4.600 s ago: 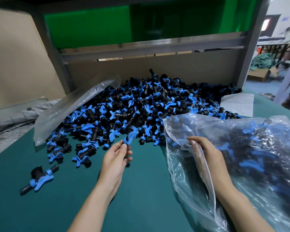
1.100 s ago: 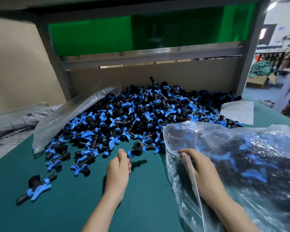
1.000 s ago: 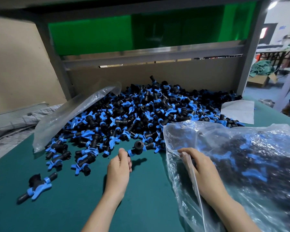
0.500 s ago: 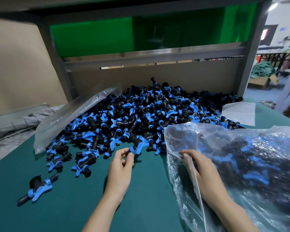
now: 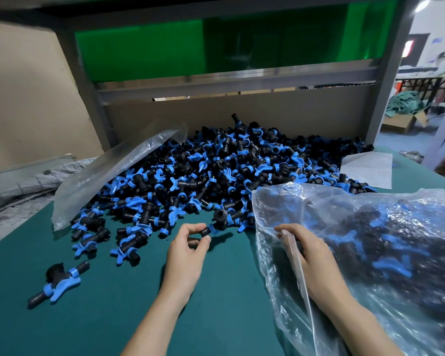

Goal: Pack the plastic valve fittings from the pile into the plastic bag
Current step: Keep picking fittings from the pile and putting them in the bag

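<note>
One fitting (image 5: 217, 224) at the near edge of the pile (image 5: 216, 170) is pinched by the left grip (image 5: 185, 255); the right grip (image 5: 311, 255) clutches the bag (image 5: 270, 209) rim. Next, likely: carry it inside

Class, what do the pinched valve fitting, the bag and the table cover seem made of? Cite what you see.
Valve fitting: moulded plastic, matt black body, blue handle. Bag: thin clear plastic film, glossy, wrinkled, contents showing through. Table cover: probably matt teal felt or rubber mat; no glare.
</note>
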### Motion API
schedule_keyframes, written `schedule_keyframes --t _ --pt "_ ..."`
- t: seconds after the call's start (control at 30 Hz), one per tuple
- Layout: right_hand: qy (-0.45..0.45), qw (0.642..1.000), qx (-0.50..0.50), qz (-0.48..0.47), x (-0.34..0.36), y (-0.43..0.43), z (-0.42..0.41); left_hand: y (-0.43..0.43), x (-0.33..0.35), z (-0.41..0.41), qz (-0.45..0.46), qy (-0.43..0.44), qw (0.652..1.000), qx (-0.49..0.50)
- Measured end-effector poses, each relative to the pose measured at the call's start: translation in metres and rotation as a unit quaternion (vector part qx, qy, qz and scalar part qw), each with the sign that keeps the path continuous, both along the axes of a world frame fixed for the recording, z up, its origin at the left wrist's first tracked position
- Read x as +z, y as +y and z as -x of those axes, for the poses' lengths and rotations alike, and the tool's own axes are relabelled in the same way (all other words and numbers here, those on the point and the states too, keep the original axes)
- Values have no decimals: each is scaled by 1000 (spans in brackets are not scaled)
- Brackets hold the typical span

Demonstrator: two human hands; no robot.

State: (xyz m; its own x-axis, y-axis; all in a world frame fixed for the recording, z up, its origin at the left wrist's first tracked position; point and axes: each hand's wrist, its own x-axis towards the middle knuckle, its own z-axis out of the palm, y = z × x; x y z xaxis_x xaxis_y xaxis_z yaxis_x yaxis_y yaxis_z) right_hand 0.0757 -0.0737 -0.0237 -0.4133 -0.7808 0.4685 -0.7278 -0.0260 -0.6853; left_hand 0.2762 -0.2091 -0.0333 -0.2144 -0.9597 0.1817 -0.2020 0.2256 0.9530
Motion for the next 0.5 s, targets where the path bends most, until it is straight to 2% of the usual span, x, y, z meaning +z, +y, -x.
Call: schedule_keyframes --t 0.5 --pt "7 1000 -4 12 -2 -1 2 -2 -3 -1 23 -8 999 -21"
